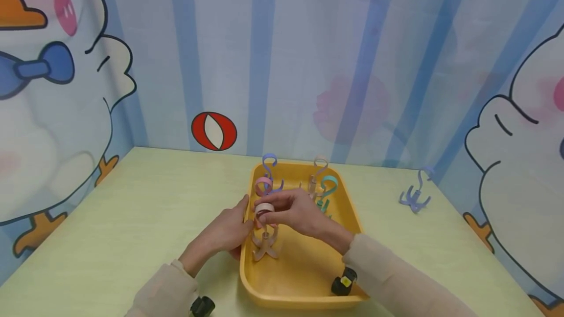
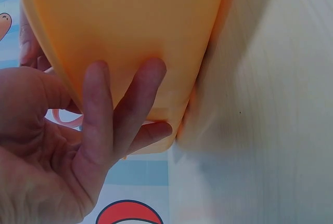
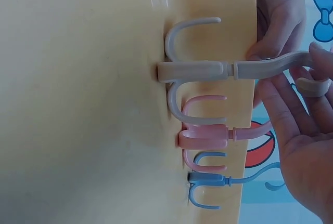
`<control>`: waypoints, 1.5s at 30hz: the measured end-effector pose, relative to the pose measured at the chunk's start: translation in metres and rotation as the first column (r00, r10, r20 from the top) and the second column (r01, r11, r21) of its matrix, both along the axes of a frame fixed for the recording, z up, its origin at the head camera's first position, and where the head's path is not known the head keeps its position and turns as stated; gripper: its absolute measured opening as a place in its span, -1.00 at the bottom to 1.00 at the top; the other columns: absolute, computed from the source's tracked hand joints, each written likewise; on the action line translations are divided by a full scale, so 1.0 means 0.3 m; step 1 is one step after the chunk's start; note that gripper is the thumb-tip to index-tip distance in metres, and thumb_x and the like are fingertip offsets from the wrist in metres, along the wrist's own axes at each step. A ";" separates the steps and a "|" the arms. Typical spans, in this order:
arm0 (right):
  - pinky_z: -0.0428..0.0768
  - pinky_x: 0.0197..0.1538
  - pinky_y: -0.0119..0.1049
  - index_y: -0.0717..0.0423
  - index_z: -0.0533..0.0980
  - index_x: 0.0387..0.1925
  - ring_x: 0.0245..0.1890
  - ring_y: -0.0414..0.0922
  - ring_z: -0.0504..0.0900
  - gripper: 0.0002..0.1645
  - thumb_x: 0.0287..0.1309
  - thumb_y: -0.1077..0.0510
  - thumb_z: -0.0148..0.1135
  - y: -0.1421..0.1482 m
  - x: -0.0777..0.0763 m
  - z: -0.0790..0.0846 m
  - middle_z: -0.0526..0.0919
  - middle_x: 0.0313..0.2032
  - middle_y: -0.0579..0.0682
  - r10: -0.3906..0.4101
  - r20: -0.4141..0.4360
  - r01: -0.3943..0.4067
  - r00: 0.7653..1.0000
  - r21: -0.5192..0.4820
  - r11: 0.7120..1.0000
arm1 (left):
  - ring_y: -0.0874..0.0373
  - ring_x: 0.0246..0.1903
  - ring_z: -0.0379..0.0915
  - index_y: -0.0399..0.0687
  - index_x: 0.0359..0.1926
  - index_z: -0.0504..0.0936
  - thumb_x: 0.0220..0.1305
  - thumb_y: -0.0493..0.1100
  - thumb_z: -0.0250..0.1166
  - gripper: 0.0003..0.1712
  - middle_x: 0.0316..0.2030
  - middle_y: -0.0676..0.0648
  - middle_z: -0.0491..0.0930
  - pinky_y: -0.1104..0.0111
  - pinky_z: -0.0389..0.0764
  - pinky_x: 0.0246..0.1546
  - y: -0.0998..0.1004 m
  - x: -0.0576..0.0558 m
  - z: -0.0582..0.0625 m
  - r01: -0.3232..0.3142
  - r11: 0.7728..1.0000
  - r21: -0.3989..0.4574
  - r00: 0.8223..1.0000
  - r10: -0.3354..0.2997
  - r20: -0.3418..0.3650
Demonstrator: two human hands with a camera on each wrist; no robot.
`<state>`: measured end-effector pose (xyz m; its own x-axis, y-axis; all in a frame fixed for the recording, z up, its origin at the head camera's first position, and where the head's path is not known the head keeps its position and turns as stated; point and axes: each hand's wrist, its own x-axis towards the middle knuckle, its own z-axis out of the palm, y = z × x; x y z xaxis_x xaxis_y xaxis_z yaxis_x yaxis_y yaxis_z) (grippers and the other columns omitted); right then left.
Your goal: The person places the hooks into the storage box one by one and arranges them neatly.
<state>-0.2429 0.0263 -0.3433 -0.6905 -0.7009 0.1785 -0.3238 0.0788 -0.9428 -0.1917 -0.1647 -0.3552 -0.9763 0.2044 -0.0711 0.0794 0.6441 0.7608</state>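
Observation:
A beige four-pronged hanging hook (image 1: 266,248) stands prongs-down inside the yellow tray (image 1: 299,302), along its left wall. My right hand (image 1: 304,212) pinches its curved top between thumb and fingers; in the right wrist view the beige hook (image 3: 192,71) stands on the tray floor. My left hand (image 1: 229,229) holds the tray's left side, thumb at the rim and fingers spread against the outer wall (image 2: 135,26). Just beyond the beige hook are a pink hook (image 3: 203,136) and a blue hook (image 3: 208,179), lined up along the same wall.
Along the tray's right side stand a teal hook (image 1: 328,187) and, farther back, a tan hook (image 1: 313,187). Another blue-violet hook (image 1: 414,200) stands on the pale table (image 1: 176,185) at the far right. A striped cartoon backdrop (image 1: 299,62) rises behind the table.

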 end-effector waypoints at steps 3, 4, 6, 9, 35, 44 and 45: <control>0.67 -0.10 -0.12 0.23 0.59 0.01 -0.14 -0.05 0.70 -0.60 0.08 0.28 0.32 0.005 -0.003 0.001 0.71 -0.18 0.15 0.018 0.000 -0.018 1.000 -0.003 1.000 | 0.11 -0.83 0.48 -0.19 0.49 -0.16 0.37 -0.15 -0.02 -0.21 -0.57 -0.10 0.54 0.29 0.56 -0.76 0.004 0.001 0.001 0.000 1.000 0.001 1.000 0.000 0.001; 0.66 -0.10 -0.12 0.24 0.58 0.01 -0.14 -0.05 0.70 -0.60 0.08 0.28 0.32 0.009 -0.005 0.001 0.71 -0.17 0.16 0.024 0.003 -0.024 1.000 -0.005 1.000 | 0.11 -0.83 0.48 -0.19 0.49 -0.16 0.37 -0.15 -0.02 -0.21 -0.56 -0.10 0.54 0.30 0.55 -0.76 0.005 0.001 0.001 0.001 1.000 -0.001 1.000 -0.001 -0.002; 0.66 -0.09 -0.13 0.25 0.57 0.04 -0.11 -0.05 0.68 -0.57 0.08 0.28 0.32 0.017 -0.009 0.002 0.70 -0.14 0.16 0.034 0.016 -0.034 0.999 -0.009 0.999 | 0.10 -0.82 0.49 -0.17 0.49 -0.15 0.38 -0.14 -0.01 -0.22 -0.52 -0.12 0.54 0.29 0.56 -0.76 0.005 0.001 0.002 0.003 1.000 0.008 1.000 -0.003 0.003; 0.66 -0.06 -0.17 0.23 0.55 0.08 -0.06 -0.04 0.66 -0.53 0.07 0.26 0.33 0.031 -0.013 0.010 0.67 -0.07 0.14 0.034 0.023 -0.033 0.999 -0.016 0.999 | 0.07 -0.79 0.52 -0.12 0.50 -0.14 0.41 -0.10 0.01 -0.22 -0.43 -0.17 0.55 0.26 0.58 -0.75 0.006 0.001 0.002 0.001 0.999 0.036 1.000 -0.002 0.030; 0.62 0.01 -0.16 0.05 0.59 0.04 -0.04 -0.03 0.66 -0.56 0.11 0.02 0.33 0.169 -0.035 0.108 0.65 -0.02 0.12 -0.193 -0.098 0.194 0.976 0.004 0.981 | 0.05 -0.75 0.54 -0.08 0.50 -0.18 0.41 -0.11 0.03 -0.20 -0.32 -0.23 0.54 0.25 0.59 -0.74 0.017 -0.002 -0.002 -0.036 0.998 0.053 0.996 0.031 0.079; 0.63 -0.01 -0.20 0.03 0.59 0.04 -0.03 -0.09 0.65 -0.57 0.12 0.03 0.32 0.238 -0.056 0.127 0.64 0.01 0.05 -0.281 -0.104 0.280 0.954 -0.024 0.960 | 0.05 -0.75 0.55 -0.06 0.51 -0.19 0.41 -0.07 0.04 -0.19 -0.32 -0.23 0.55 0.24 0.60 -0.73 0.014 -0.005 -0.005 -0.036 0.998 0.047 0.996 0.032 0.082; 0.63 0.00 -0.20 0.05 0.59 0.04 -0.02 -0.09 0.65 -0.57 0.12 0.04 0.32 0.246 -0.057 0.130 0.64 0.01 0.06 -0.288 -0.105 0.286 0.952 -0.029 0.958 | 0.05 -0.76 0.55 -0.06 0.51 -0.19 0.42 -0.07 0.04 -0.19 -0.33 -0.23 0.55 0.24 0.60 -0.74 0.014 -0.004 -0.006 -0.037 0.998 0.043 0.996 0.033 0.079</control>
